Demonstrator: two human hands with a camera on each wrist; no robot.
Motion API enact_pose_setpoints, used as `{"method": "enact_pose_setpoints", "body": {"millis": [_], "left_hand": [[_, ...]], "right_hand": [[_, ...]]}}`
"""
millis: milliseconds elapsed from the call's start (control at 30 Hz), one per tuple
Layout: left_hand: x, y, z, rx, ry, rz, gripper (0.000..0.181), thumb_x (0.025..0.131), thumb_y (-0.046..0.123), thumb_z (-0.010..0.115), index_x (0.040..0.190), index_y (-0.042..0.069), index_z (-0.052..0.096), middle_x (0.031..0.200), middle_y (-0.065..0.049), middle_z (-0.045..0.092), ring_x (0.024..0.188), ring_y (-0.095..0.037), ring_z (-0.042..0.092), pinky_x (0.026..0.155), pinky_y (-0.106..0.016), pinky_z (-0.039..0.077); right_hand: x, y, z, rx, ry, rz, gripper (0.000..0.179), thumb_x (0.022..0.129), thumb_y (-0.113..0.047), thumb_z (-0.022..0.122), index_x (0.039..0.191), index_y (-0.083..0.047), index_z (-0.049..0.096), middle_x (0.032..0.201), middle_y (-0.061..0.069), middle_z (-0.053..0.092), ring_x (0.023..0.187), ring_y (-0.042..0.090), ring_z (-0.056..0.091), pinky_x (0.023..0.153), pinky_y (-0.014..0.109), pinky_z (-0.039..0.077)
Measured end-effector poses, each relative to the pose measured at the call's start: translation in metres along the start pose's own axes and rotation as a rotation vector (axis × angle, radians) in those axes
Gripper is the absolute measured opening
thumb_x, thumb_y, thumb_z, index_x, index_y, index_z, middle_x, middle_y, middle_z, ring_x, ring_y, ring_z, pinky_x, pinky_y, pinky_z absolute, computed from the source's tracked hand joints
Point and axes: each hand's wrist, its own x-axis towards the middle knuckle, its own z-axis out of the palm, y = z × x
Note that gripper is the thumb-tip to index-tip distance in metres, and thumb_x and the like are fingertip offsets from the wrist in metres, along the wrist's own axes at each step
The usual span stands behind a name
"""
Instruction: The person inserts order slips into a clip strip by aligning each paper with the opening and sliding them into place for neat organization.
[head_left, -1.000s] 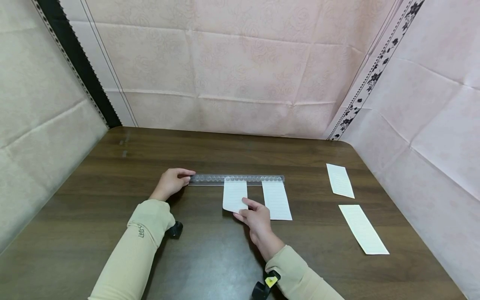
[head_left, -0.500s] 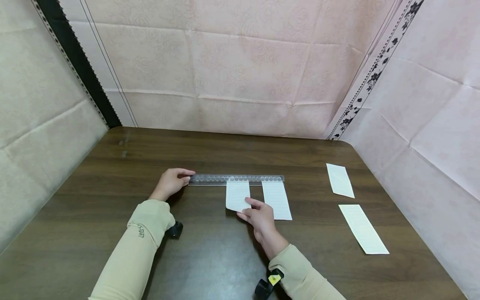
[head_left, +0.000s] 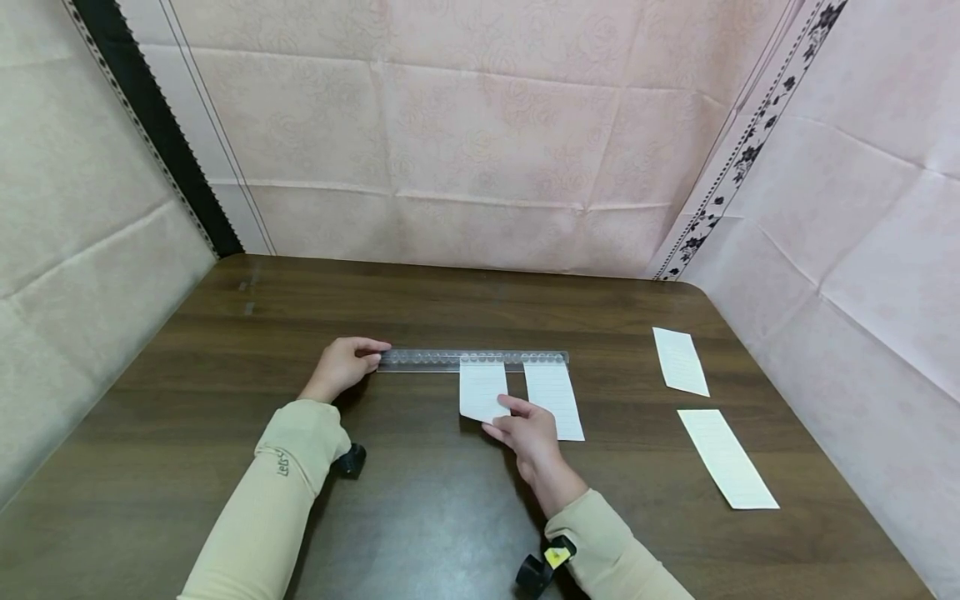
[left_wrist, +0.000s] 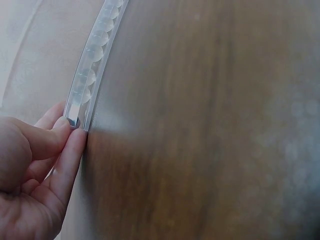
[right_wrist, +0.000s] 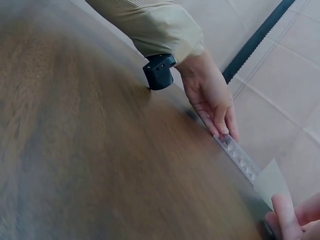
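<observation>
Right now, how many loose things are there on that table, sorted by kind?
Clear ruler: 1, held at one end by the left hand
White paper slips: 4, one pinched by the right hand, one beside it reaching the ruler, two lying apart on the right
Total: 5

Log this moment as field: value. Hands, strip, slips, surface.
left hand: pinches the left end of the clear strip
right hand: pinches the first paper slip near its near right corner
first paper slip: far end overlaps the clear strip
second paper slip: right of the first, gap between; far end also overlaps the strip
other slips: farther slip and nearer slip, apart, toward the right
surface: brown wood-grain table
</observation>
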Motion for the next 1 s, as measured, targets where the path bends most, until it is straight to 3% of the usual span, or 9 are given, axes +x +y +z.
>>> {"method": "enact_pose_setpoints", "body": {"millis": [533, 1000], "left_hand": [[-0.001, 0.001, 0.001, -0.008, 0.02, 0.027, 0.024, 0.091, 0.007, 0.059, 0.114, 0.007, 0.068, 0.118, -0.016, 0.06, 0.102, -0.029, 0.053, 0.085, -0.039, 0.045], [0.001, -0.002, 0.001, 0.002, 0.009, 0.034, 0.026, 0.092, 0.007, 0.058, 0.117, 0.005, 0.066, 0.119, -0.017, 0.059, 0.101, -0.029, 0.053, 0.085, -0.04, 0.045]], "right_hand": [[0.004, -0.002, -0.01, -0.01, 0.01, 0.001, 0.041, 0.081, 0.022, 0.05, 0.121, 0.016, 0.051, 0.131, 0.028, 0.039, 0.071, 0.016, 0.062, 0.073, 0.032, 0.053], [0.002, -0.006, -0.016, -0.001, 0.017, -0.002, 0.042, 0.081, 0.023, 0.048, 0.123, 0.017, 0.048, 0.134, 0.029, 0.034, 0.064, 0.013, 0.061, 0.072, 0.032, 0.053]]}}
